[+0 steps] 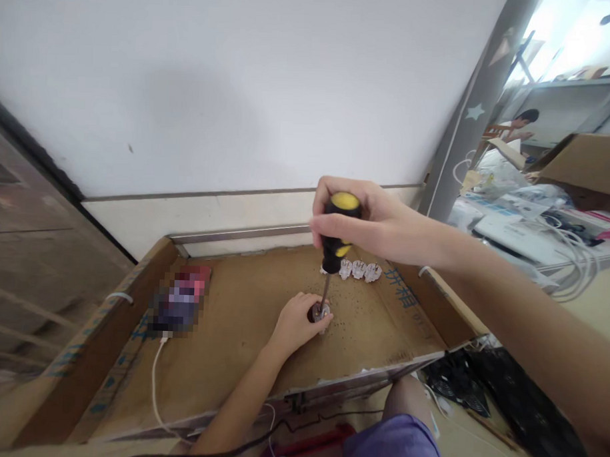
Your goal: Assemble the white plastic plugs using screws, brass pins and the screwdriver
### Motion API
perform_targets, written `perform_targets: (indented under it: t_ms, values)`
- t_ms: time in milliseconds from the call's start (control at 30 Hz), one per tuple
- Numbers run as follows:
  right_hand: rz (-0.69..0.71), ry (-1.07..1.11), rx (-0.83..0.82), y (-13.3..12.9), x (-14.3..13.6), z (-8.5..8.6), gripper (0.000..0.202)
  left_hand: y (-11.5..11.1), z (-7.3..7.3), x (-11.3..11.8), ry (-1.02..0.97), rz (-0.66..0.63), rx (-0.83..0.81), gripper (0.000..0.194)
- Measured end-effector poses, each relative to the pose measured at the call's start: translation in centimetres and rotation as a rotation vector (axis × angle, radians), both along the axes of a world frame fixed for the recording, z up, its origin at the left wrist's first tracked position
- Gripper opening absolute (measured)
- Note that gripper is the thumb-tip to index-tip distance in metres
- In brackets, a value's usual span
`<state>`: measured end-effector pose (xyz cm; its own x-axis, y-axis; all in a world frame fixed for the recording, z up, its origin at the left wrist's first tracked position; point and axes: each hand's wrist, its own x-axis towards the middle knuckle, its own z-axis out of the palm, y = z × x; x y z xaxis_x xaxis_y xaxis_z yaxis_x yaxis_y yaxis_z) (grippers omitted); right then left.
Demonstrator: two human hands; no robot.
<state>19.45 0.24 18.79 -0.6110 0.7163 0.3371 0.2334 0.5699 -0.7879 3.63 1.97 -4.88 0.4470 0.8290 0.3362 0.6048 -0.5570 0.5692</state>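
Observation:
My right hand (pixel 353 213) is wrapped round the black and yellow handle of a screwdriver (pixel 340 243), held upright with its shaft pointing down. The tip reaches a small, round, whitish plug piece (pixel 322 317) on the cardboard. My left hand (pixel 299 318) grips that piece between thumb and fingers, so part of it is hidden. Whether the tip sits in a screw is too small to tell. Behind my hands stand several similar white plug pieces (pixel 359 270) in a row, with metal parts showing; the leftmost is partly hidden by the screwdriver.
The cardboard-lined work surface (pixel 233 286) has raised cardboard sides and dark specks around the piece. At left lies a blurred phone-like object (pixel 180 301) with a white cable (pixel 154 376). A white panel (pixel 214 105) rises behind. A cluttered table (pixel 525 229) and a person (pixel 521 126) are at right.

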Motion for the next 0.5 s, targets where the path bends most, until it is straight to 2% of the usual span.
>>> perform_targets:
  t_ms: [100,167,233,300,367,400,500]
  values:
    - [-0.075,0.143,-0.043,0.3,0.5,-1.1,0.028,0.0,-0.1,0.0,-0.010,-0.003,0.004,0.021]
    - [-0.136,0.152,-0.077,0.6,1.0,-1.2,0.031,0.0,-0.2,0.0,-0.012,-0.002,0.007,0.021]
    - [-0.291,0.033,0.076,0.5,1.4,-0.8,0.032,0.0,-0.3,0.0,-0.014,-0.002,0.007,0.022]
    - [-0.497,-0.142,0.335,-0.1,1.6,-0.2,0.031,0.0,-0.2,-0.1,-0.011,0.003,0.003,0.021]
    - [-0.622,-0.282,0.508,-1.0,1.5,0.2,0.018,0.0,-0.2,-0.1,0.003,0.006,0.000,0.021]
    - [-0.624,-0.321,0.547,-1.5,1.4,0.3,0.009,0.0,-0.1,-0.1,0.015,0.005,0.000,0.021]
    - [-0.464,-0.322,0.550,-2.4,1.5,0.1,0.023,-0.2,0.0,-0.1,0.042,0.003,0.043,0.027]
